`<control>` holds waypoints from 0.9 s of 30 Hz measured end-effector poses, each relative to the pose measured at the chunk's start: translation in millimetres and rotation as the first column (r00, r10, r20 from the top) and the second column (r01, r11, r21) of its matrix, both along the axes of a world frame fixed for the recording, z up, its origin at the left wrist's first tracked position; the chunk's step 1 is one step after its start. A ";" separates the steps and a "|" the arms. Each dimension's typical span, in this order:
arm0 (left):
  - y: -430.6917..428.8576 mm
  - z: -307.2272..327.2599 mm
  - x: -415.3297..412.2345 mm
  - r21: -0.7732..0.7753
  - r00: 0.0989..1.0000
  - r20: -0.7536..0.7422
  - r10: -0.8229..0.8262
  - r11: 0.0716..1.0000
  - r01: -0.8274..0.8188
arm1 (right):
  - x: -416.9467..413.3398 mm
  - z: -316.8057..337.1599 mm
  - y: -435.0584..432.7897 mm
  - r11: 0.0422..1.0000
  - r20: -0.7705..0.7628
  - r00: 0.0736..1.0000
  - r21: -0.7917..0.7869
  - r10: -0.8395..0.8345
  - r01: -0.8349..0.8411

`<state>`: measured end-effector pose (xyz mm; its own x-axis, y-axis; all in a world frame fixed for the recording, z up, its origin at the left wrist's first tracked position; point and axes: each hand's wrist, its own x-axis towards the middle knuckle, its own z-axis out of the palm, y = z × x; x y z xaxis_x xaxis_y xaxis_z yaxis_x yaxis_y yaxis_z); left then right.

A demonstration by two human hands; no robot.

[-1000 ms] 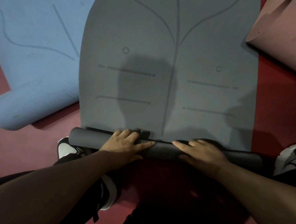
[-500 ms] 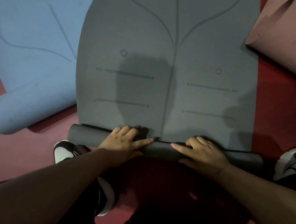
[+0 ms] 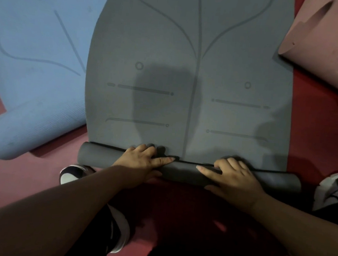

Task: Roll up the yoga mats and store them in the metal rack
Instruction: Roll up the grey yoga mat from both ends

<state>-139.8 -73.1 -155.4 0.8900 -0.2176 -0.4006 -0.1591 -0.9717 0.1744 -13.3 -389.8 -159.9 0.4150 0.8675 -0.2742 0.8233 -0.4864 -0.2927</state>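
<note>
Under curled fingers, grey mat roll (image 3: 183, 173) is lying; left hand (image 3: 141, 163) and right hand (image 3: 233, 178) are gripping it.

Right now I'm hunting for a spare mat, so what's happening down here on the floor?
A person is rolling up the grey yoga mat from its near end. The left hand and right hand both grip the thin roll, fingers curled over its top. Most of that mat lies flat on the red floor. A blue mat lies on the left and a pink mat on the right, both partly curled.
</note>
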 end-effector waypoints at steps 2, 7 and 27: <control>-0.1 -0.2 -0.3 0.001 1.000 0.018 0.003 1.000 -0.003 | 6.3 -1.2 3.4 0.999 -0.059 0.998 -0.039 0.017 -0.019; -0.6 8.5 -7.6 0.011 0.987 0.158 -0.005 1.000 0.003 | 19.9 -3.3 10.2 0.993 -0.150 0.989 -0.118 -0.022 0.004; 1.1 7.0 -2.3 0.036 0.973 0.228 0.033 0.998 -0.043 | 37.9 -2.6 14.1 0.987 -0.191 0.981 -0.160 -0.038 0.007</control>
